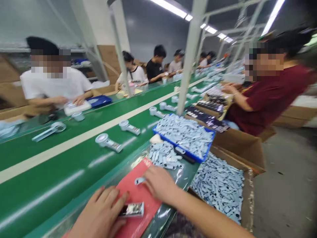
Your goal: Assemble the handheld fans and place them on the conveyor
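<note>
On a red mat (151,206), my left hand (100,211) lies over a light-blue housing with an exposed circuit board (133,209). Its fingers curl around the housing, and the palm hides the rest of it. Just beyond, my right hand (158,183) is closed in a pinch on a small light-blue plastic piece (140,180) with a dark hole, held above the mat. A loose pile of similar light-blue pieces (164,155) lies past my right hand. Behind that, a blue tray (210,145) is heaped with more of them.
A green conveyor belt (81,168) runs along the left, carrying several light-blue fan-shaped units (109,142). On the right stands a cardboard box (250,195) full of small pieces. A white post (188,56) rises beyond the tray. Co-workers sit along both sides, one in a maroon shirt (277,96).
</note>
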{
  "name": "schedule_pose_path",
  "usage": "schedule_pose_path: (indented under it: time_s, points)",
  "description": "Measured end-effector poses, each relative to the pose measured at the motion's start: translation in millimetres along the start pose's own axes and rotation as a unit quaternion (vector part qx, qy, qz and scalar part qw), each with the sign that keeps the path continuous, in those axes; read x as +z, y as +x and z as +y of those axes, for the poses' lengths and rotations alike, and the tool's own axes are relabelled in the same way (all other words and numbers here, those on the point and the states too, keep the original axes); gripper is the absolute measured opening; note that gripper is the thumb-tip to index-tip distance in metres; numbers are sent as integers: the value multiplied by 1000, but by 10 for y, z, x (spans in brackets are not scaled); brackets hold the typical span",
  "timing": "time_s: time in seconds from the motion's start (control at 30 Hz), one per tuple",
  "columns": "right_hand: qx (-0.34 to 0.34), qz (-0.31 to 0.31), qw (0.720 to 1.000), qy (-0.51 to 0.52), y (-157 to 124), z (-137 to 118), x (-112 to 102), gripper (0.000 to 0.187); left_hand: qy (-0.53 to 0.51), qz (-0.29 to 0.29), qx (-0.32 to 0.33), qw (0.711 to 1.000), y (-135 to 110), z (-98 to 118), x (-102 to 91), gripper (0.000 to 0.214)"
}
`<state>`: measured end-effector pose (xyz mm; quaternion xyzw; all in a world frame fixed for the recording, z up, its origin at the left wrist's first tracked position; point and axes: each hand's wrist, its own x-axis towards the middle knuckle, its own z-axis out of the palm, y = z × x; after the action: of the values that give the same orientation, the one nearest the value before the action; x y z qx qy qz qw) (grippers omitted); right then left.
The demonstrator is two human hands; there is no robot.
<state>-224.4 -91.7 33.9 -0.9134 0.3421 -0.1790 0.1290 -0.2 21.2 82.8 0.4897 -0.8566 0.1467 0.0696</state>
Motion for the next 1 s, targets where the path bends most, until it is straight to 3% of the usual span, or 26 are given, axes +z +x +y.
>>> schedule_pose_path:
  time_s: [0.13, 0.27, 0.43, 0.57, 0.7, 0.83, 1.0]
  points:
    - [13, 24, 995, 96, -95, 22, -124, 23, -122, -159, -98, 975, -185, -30, -223, 26]
    - [-35, 86, 985, 143, -163, -79, -258, 20, -154, -158, -113, 969, -183, 39, -231, 33]
    - [-54, 92, 987, 123, -186, -236, -361, 22, -137, -165, -136, 967, 39, 112, -104, 31]
    - [-21, 55, 988, 146, -197, -296, -380, 21, -185, -125, -137, 965, 79, 98, -26, 33]
    - [9, -6, 983, 183, -203, -350, -382, 19, -260, -29, -128, 957, 22, 108, -25, 39]
    - [0, -28, 981, 190, -187, -401, -366, 19, -282, 50, -126, 950, 36, 161, -50, 41]
    - [0, -39, 988, 149, -176, -470, -312, 19, -249, 66, -112, 960, 67, 242, -27, 33]
